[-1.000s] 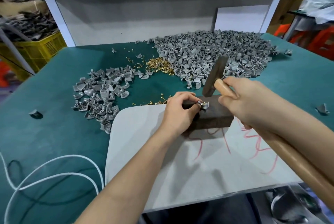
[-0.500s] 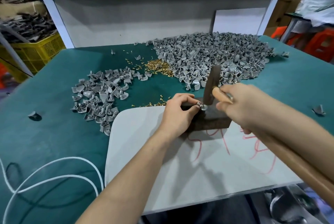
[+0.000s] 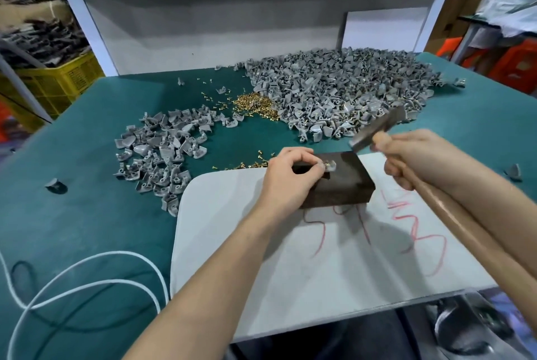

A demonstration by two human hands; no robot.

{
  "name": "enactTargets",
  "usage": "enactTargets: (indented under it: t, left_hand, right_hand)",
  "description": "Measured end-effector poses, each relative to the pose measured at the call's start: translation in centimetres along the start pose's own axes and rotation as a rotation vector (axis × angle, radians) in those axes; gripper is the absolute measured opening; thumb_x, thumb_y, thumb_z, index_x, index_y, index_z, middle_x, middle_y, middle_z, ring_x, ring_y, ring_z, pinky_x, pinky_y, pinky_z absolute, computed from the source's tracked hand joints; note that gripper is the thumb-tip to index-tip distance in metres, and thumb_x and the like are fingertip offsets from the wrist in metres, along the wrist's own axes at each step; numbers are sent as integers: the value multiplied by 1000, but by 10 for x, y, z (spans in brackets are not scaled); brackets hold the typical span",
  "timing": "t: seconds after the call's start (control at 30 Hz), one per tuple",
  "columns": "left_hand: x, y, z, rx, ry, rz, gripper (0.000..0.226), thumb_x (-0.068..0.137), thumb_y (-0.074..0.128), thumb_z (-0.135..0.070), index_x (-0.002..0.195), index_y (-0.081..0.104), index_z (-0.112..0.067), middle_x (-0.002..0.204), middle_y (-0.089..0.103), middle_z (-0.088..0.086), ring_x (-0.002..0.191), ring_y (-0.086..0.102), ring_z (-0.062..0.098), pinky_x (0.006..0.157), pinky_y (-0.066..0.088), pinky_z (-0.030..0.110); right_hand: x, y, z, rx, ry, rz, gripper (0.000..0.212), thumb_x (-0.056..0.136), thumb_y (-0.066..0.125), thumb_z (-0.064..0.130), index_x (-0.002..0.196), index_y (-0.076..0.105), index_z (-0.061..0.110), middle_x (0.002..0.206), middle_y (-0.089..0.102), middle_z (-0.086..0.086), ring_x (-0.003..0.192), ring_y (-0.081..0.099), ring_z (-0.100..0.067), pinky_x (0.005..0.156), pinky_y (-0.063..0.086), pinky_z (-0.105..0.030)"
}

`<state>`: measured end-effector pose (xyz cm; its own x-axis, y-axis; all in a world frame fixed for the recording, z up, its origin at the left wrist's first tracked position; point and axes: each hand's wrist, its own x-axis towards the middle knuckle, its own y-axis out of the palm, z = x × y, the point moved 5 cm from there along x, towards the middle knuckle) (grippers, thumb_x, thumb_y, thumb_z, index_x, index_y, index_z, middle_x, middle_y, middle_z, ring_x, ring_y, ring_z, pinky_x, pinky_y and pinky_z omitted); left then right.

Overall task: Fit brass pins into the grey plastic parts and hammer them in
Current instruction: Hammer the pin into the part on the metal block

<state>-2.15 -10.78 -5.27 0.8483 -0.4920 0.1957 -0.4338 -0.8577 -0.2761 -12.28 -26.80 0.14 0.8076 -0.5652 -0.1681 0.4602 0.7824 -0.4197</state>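
My left hand (image 3: 290,176) pinches a small grey plastic part (image 3: 330,166) with a brass pin in it, held on top of a dark block (image 3: 343,185). My right hand (image 3: 418,156) grips the wooden handle of a hammer (image 3: 377,128) just below its head. The blurred metal head is raised and tilted, up and to the right of the part. A big heap of grey parts (image 3: 343,92) lies at the back right, a smaller heap (image 3: 162,153) at the left. Brass pins (image 3: 255,105) are piled between them.
The block stands on a white board (image 3: 334,266) with red scribbles, lying on the green table (image 3: 72,200). More loose pins (image 3: 247,165) lie by the board's far edge. A white cable (image 3: 72,281) loops at the front left. A yellow crate (image 3: 61,80) stands off the table's left side.
The hammer head was down on the part half a second ago; now it is lifted up and to the right. My left hand keeps the part on the block.
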Motion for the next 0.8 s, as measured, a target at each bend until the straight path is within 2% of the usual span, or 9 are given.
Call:
enactTargets:
  t: [0.1, 0.17, 0.2, 0.3, 0.33, 0.43, 0.53, 0.63, 0.8]
  left_hand:
    - [-1, 0, -1, 2, 8, 8, 19, 81, 71, -14, 68, 64, -26, 106, 59, -6, 104, 56, 7, 95, 39, 24]
    - [-1, 0, -4, 21, 33, -4, 22, 80, 71, -12, 67, 62, -28, 106, 60, -5, 109, 55, 13, 102, 39, 33]
    - [-2, 0, -7, 44, 60, -18, 22, 80, 70, -11, 68, 61, -28, 106, 61, -5, 110, 54, 17, 103, 38, 38]
    - [-6, -2, -14, 131, 175, -96, 23, 78, 69, -9, 75, 57, -29, 102, 64, -8, 109, 53, 18, 99, 38, 46]
    - [-7, -2, -16, 146, 206, -110, 25, 78, 68, -8, 77, 56, -31, 100, 65, -9, 107, 53, 16, 98, 38, 47]
    - [-11, -2, -21, 179, 281, -132, 22, 78, 67, -6, 82, 59, -27, 89, 64, -17, 96, 53, 8, 96, 39, 48]
    - [-12, -1, -25, 255, 357, -160, 17, 79, 67, -7, 84, 61, -22, 81, 58, -22, 84, 50, 1, 100, 35, 45]
    - [-14, -1, -27, 242, 410, -189, 15, 79, 66, -5, 85, 61, -18, 80, 58, -20, 76, 49, -7, 109, 28, 40]
    - [-18, -1, -32, 186, 481, -233, 20, 75, 65, 0, 90, 62, -14, 82, 63, -18, 81, 53, -15, 109, 31, 39]
  right_hand:
    - [13, 1, -40, 266, 212, 46, 27, 99, 45, 23, 88, 55, 0, 54, 37, -6, 27, 31, -9, 31, 23, -13]
    - [22, -1, -52, 202, 252, 17, 26, 98, 48, 22, 82, 54, 2, 53, 43, -7, 28, 38, -12, 31, 29, -16]
    - [26, -4, -54, 42, 234, -20, 27, 96, 50, 25, 83, 56, 1, 53, 48, -8, 32, 44, -15, 34, 34, -19]
    - [36, -15, -38, -809, 108, -161, 38, 90, 57, 36, 72, 60, 2, 61, 57, -12, 60, 56, -28, 51, 37, -27]
    - [35, -15, -31, -944, 69, -201, 37, 88, 58, 36, 74, 60, 3, 67, 60, -15, 71, 58, -31, 57, 37, -28]
    - [24, -7, -4, -786, -180, -277, 20, 85, 67, 30, 89, 60, 11, 81, 64, -11, 85, 61, -31, 63, 40, -27]
    - [0, 24, 15, -413, -459, -174, 17, 77, 76, 15, 79, 60, 19, 64, 61, 4, 51, 59, -14, 51, 43, -14]
    - [-15, 46, 15, -408, -593, -192, 25, 72, 78, 12, 75, 56, 23, 62, 57, 11, 57, 55, -4, 59, 42, -14]
    - [-21, 43, 11, -343, -743, -339, 28, 71, 78, 5, 86, 56, 14, 75, 57, 3, 63, 57, -8, 63, 46, -17]
